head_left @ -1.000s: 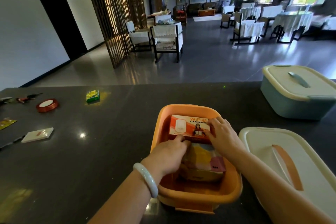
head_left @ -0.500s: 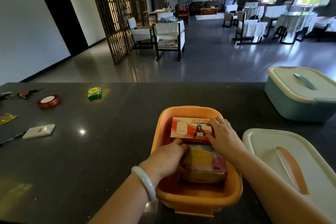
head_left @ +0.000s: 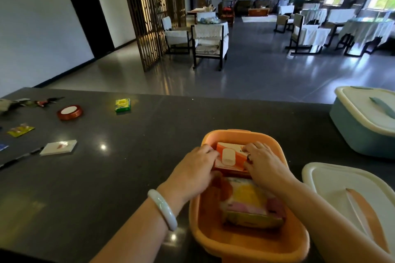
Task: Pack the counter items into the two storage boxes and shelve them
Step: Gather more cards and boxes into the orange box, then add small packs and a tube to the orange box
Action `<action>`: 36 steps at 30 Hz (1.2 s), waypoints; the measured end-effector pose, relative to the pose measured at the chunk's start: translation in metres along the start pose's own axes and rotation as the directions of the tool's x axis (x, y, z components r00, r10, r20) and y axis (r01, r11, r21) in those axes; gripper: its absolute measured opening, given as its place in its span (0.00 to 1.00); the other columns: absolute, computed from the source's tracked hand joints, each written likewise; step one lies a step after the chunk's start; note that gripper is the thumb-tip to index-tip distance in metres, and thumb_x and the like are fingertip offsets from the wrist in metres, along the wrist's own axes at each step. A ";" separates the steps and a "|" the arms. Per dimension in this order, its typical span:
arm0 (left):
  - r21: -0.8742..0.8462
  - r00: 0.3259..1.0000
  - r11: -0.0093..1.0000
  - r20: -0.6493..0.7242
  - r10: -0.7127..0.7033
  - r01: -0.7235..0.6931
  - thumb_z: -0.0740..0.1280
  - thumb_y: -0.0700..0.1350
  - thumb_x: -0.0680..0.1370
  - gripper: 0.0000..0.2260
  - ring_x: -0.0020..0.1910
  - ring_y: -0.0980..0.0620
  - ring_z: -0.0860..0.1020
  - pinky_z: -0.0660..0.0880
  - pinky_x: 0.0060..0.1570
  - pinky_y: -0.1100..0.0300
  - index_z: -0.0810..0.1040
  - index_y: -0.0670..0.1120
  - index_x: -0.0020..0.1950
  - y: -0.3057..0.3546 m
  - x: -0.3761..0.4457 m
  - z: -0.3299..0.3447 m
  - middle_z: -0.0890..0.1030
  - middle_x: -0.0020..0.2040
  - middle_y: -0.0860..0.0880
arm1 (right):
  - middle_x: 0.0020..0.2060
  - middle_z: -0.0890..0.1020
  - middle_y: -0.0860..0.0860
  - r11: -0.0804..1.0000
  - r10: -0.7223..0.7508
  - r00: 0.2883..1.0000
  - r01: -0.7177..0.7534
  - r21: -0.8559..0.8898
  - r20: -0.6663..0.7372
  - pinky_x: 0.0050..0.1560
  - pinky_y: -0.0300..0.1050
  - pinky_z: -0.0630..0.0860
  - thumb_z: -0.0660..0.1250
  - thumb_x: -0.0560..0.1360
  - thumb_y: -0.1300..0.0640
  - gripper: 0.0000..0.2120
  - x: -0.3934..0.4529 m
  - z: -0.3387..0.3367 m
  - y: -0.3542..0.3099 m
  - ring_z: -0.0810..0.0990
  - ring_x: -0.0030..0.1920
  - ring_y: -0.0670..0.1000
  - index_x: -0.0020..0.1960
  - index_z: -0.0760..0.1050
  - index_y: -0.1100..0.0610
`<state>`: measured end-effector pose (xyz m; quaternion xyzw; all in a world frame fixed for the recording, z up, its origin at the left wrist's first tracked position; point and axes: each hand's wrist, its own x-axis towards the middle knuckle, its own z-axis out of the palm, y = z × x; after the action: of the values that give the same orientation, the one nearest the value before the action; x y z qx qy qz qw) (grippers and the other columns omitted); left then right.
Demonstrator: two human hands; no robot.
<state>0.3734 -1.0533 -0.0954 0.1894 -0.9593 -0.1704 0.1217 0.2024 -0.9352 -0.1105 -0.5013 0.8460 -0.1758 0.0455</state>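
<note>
An open orange storage box [head_left: 241, 243] stands on the dark counter in front of me. Inside its far end lies an orange-and-white WiFi router carton [head_left: 232, 157]. My left hand [head_left: 194, 172] grips the carton's left end and my right hand [head_left: 264, 164] grips its right end. A pastel yellow-and-pink packet [head_left: 252, 203] lies in the box nearer to me. The box's cream lid with an orange handle [head_left: 342, 196] rests on the counter to the right. A teal storage box with its lid on [head_left: 361, 130] stands at the far right.
Loose items lie on the counter's left side: a green-yellow small box [head_left: 122, 105], a red ribbon spool [head_left: 69, 111], a white flat card box [head_left: 58, 147], a yellow sachet [head_left: 20, 130] and small dark bits at the left edge. Beyond the counter is a dining room.
My left hand has moved up from the pastel packet to the carton's left end. Both hands now hold the carton, which sits slightly farther back in the box.
</note>
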 end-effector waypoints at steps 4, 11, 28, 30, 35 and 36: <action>0.099 0.991 0.994 -0.135 -0.022 0.036 0.65 0.50 0.78 0.16 0.62 0.56 0.70 0.66 0.61 0.59 0.72 0.54 0.65 -0.032 -0.010 -0.011 0.71 0.63 0.55 | 0.65 0.72 0.46 0.994 -0.082 0.997 0.082 -0.074 0.014 0.65 0.49 0.69 0.64 0.78 0.49 0.19 0.023 0.002 -0.038 0.70 0.67 0.48 0.68 0.68 0.49; 0.292 0.974 0.931 -0.117 -0.194 0.220 0.64 0.55 0.78 0.22 0.68 0.48 0.66 0.62 0.70 0.48 0.68 0.51 0.70 -0.117 -0.030 -0.055 0.67 0.68 0.50 | 0.67 0.69 0.49 0.975 -0.198 0.970 0.209 -0.071 0.138 0.66 0.47 0.67 0.63 0.77 0.48 0.24 0.090 0.032 -0.119 0.67 0.69 0.51 0.71 0.64 0.51; 0.335 0.829 0.771 -0.058 -0.557 0.541 0.64 0.57 0.78 0.29 0.73 0.44 0.61 0.58 0.72 0.48 0.62 0.47 0.75 -0.368 -0.069 -0.128 0.61 0.74 0.44 | 0.71 0.65 0.51 0.946 -0.299 0.884 0.325 -0.013 0.360 0.68 0.51 0.65 0.64 0.77 0.46 0.30 0.260 0.159 -0.318 0.62 0.71 0.55 0.74 0.59 0.53; 0.331 0.818 0.764 -0.046 -0.573 0.554 0.62 0.59 0.79 0.31 0.74 0.43 0.59 0.57 0.72 0.48 0.59 0.45 0.76 -0.392 -0.063 -0.120 0.60 0.75 0.43 | 0.71 0.65 0.53 0.956 -0.271 0.895 0.293 -0.009 0.356 0.68 0.51 0.65 0.64 0.77 0.45 0.31 0.280 0.173 -0.331 0.62 0.71 0.56 0.75 0.59 0.54; 0.249 0.797 0.776 0.027 -0.603 0.579 0.58 0.62 0.79 0.34 0.77 0.43 0.51 0.53 0.75 0.46 0.51 0.45 0.78 -0.441 -0.038 -0.092 0.53 0.78 0.42 | 0.71 0.64 0.56 0.983 -0.171 0.931 0.183 -0.009 0.324 0.67 0.53 0.65 0.65 0.76 0.43 0.34 0.320 0.207 -0.350 0.63 0.71 0.58 0.75 0.58 0.56; 0.228 0.791 0.778 0.050 -0.609 0.585 0.57 0.62 0.79 0.35 0.78 0.43 0.48 0.51 0.75 0.46 0.49 0.47 0.79 -0.449 -0.033 -0.085 0.50 0.79 0.43 | 0.71 0.64 0.56 0.987 -0.149 0.936 0.158 -0.004 0.318 0.67 0.53 0.66 0.65 0.76 0.43 0.34 0.329 0.213 -0.353 0.62 0.71 0.59 0.75 0.57 0.56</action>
<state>0.5732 -1.4542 -0.1909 0.4846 -0.8672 -0.1136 -0.0170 0.3881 -1.4268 -0.1559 -0.5881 0.7885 -0.0837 0.1593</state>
